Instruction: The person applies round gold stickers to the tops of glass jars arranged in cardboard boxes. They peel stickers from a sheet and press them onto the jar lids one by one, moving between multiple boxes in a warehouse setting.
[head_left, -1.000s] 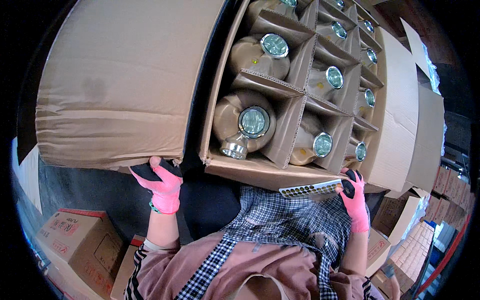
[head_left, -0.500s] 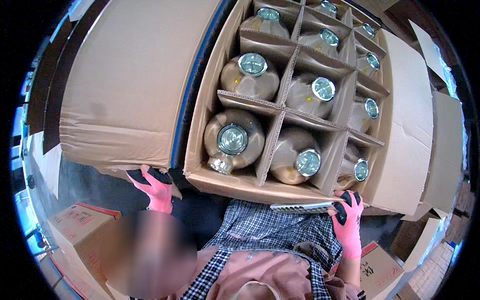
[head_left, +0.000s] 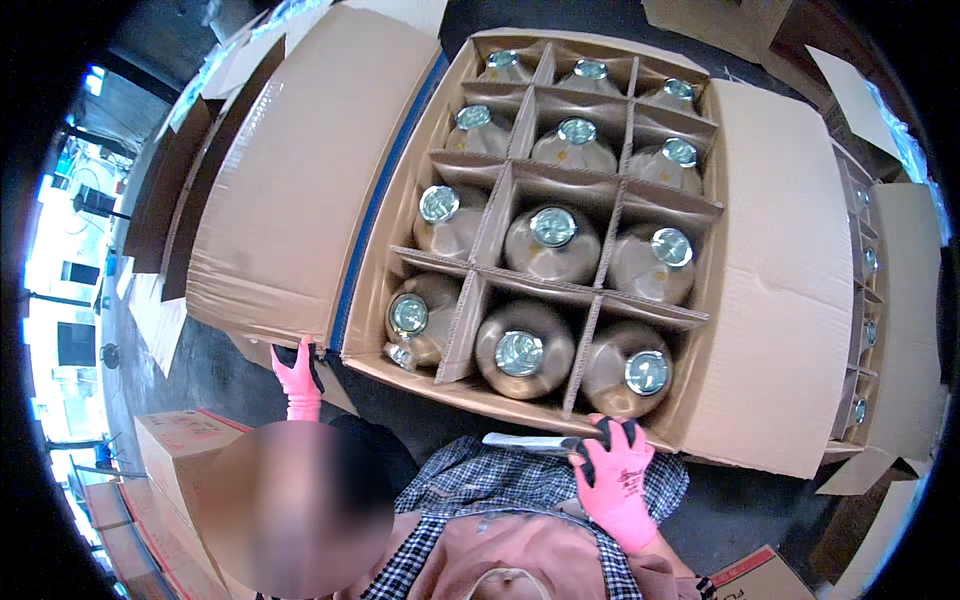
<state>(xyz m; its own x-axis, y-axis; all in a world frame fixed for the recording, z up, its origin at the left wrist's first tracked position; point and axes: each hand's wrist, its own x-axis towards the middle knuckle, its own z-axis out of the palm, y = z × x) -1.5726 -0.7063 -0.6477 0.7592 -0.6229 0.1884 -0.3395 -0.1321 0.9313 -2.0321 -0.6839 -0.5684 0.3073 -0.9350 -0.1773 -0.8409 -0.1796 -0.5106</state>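
An opened cardboard box (head_left: 430, 384) stands before me, with cardboard dividers (head_left: 537, 284) parting round clear glass jars (head_left: 525, 352) with shiny rims. My left hand (head_left: 298, 375), in a pink glove with black fingertips, is closed on the lower edge of the wide left flap (head_left: 300, 180). At the box's near right edge is my right hand (head_left: 618, 478), gloved the same way. It grips one end of a narrow, flat, whitish strip (head_left: 525, 442), whose exact kind I cannot tell. Some of its fingertips reach the box's rim.
The right flap (head_left: 770, 280) lies folded outward. Beyond it, another divided box (head_left: 862, 330) holds more jars. Closed cartons (head_left: 185, 445) stand at the lower left, another carton (head_left: 765, 580) at the lower right. Dark floor (head_left: 160, 370) shows at left.
The view has shifted, and more of the box's far rows now shows. My right hand and the strip have moved left along the near edge. My left hand stays on the flap.
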